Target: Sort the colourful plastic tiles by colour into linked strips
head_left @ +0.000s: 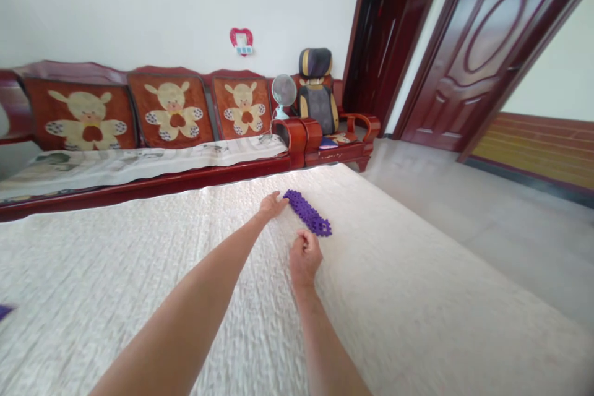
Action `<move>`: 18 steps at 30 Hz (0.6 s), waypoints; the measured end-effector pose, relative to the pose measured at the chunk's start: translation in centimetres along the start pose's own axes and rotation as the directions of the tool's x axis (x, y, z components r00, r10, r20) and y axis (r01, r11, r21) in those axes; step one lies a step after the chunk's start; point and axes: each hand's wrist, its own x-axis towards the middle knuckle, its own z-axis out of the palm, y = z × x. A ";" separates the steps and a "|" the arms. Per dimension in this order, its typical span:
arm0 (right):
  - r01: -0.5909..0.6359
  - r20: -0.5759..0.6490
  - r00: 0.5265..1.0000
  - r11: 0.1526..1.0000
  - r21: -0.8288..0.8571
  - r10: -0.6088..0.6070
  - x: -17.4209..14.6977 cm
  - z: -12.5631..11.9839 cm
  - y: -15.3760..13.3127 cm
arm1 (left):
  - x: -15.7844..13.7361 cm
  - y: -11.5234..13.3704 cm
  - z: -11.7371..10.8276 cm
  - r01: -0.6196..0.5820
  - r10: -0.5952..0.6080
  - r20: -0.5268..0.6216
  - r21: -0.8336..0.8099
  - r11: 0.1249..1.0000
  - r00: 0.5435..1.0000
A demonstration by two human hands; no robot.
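A purple strip of small toothed, interlocking pieces point(304, 209) lies slantwise on the cream, textured table cover point(390, 284). Its near end shows a ring-like piece with a hole. At the strip's far left end is my left hand point(273, 205), fingers stretched and apart, the thumb side touching or almost touching it. My right hand point(305, 258) is just below the near end, its fingers curled in toward the thumb. Whether anything small sits inside that curl is hidden. Another purple object point(5, 311) is cut off by the left edge of the view.
Behind the table runs a red wooden sofa point(260, 165) with bear-patterned cushions point(172, 110). A small fan point(284, 91) stands on its right end, beside an armchair with a massage-style seat pad point(318, 108). The table's right edge drops to a pale floor point(445, 189); brown doors stand beyond.
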 end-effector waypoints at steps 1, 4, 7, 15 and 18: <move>-0.025 -0.010 1.000 1.000 0.016 0.026 0.0 0.2 0.0 | 0.8 -0.2 0.8 0.005 -0.006 0.014 0.060 0.998 1.000; -0.115 -0.022 0.993 0.992 0.055 0.116 -0.1 0.7 0.1 | 2.4 -0.6 2.4 -0.006 -0.004 0.045 0.227 0.974 0.999; -0.203 -0.034 0.978 0.975 0.093 0.207 0.1 1.0 0.4 | 2.7 -0.9 3.0 -0.051 0.027 0.080 0.316 0.947 0.996; -0.232 -0.025 0.971 0.960 0.156 0.238 0.5 1.0 0.6 | 0.5 -1.4 4.1 -0.202 0.164 0.205 0.180 0.963 0.965; -0.182 0.009 0.983 0.977 0.114 0.182 0.4 1.0 0.3 | 0.0 -1.4 3.8 -0.166 0.139 0.191 0.130 0.978 0.972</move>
